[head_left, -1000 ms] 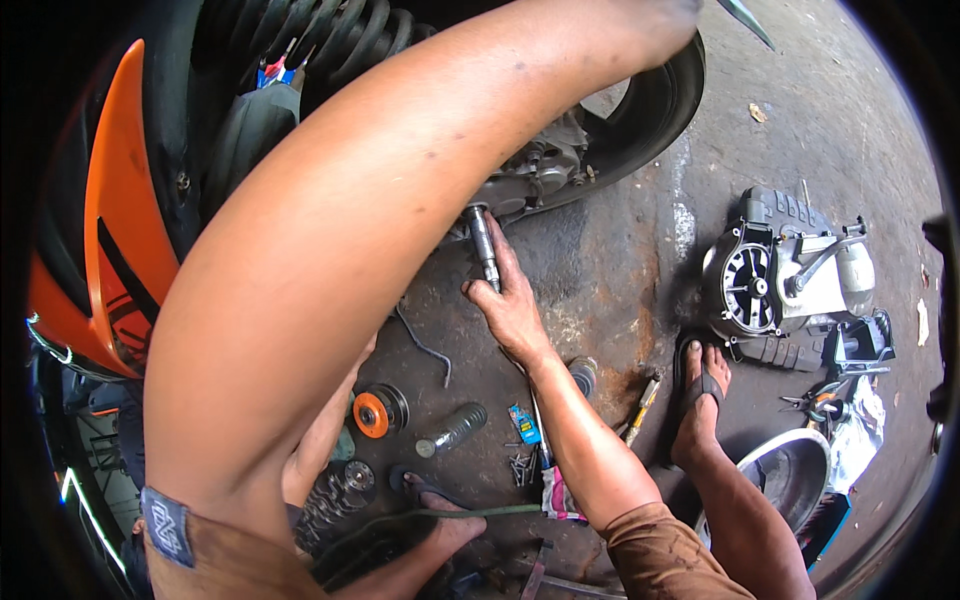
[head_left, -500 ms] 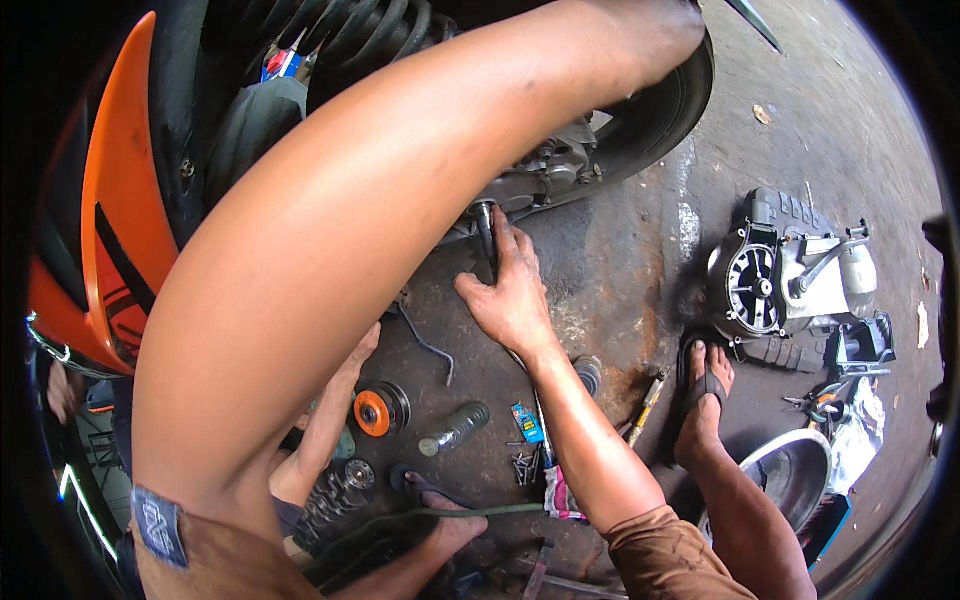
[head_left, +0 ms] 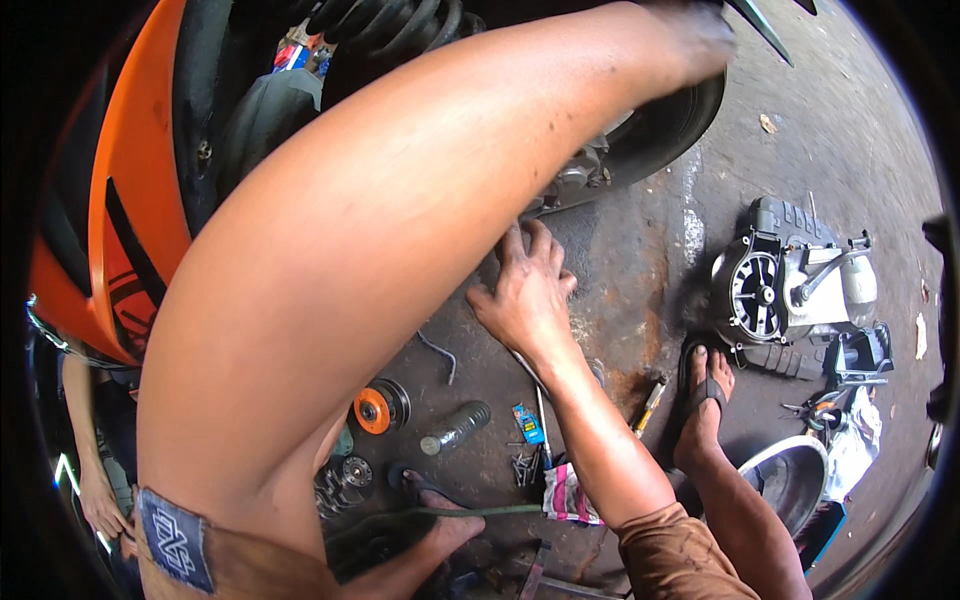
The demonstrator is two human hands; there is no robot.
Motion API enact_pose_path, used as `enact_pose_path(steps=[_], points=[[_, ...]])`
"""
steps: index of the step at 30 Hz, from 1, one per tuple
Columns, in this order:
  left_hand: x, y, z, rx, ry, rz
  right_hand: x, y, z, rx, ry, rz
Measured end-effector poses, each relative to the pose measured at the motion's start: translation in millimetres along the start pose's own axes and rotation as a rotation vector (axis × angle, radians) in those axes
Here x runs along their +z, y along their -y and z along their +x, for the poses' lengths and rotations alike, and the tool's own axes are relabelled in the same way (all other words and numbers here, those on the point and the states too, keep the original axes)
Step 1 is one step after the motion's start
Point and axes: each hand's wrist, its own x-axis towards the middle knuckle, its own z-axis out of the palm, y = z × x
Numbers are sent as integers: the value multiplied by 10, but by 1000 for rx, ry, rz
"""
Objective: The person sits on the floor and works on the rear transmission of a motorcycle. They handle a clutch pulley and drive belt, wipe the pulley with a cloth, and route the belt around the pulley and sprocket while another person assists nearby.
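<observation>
My left arm crosses the view from lower left to upper right. My left hand (head_left: pixel 700 45), by the rear tyre (head_left: pixel 700 110), is blurred and its fingers are unclear. Below that forearm, my right hand (head_left: pixel 530 290) reaches toward the underside of a motorbike engine (head_left: pixel 580 178). Its fingers are bent and apart, and some fingertips are hidden behind my left forearm. I see no tool in it. Orange bodywork (head_left: pixel 135 190) and a coil spring (head_left: pixel 400 30) belong to the bike.
A removed engine cover (head_left: pixel 765 285) lies at right, beside my sandalled foot (head_left: pixel 708 375). A metal basin (head_left: pixel 815 460), pliers (head_left: pixel 825 410), a clear bottle (head_left: pixel 455 427), an orange-centred pulley (head_left: pixel 375 410) and bolts (head_left: pixel 523 468) are on the floor. Another person's arm (head_left: pixel 90 450) shows at far left.
My right hand has shifted right and its fingers spread; the socket tool seen along its index finger is out of sight. My left hand moved slightly right. Another person's forearm near the pulley has disappeared.
</observation>
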Motion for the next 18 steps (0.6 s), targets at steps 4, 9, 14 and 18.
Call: enact_pose_path(steps=[4,9,14,18], points=[[-104,42,-251,-55,32,35,-26,-191,-125,-129,-31,12],[-143,145,-449,-124,59,52,52,-349,-270,-168,-34,102],[-117,40,-331,-50,22,32,140,-379,-341,-163,-70,121],[-106,188,-544,-155,72,55,119,-374,-357,-195,-97,182]])
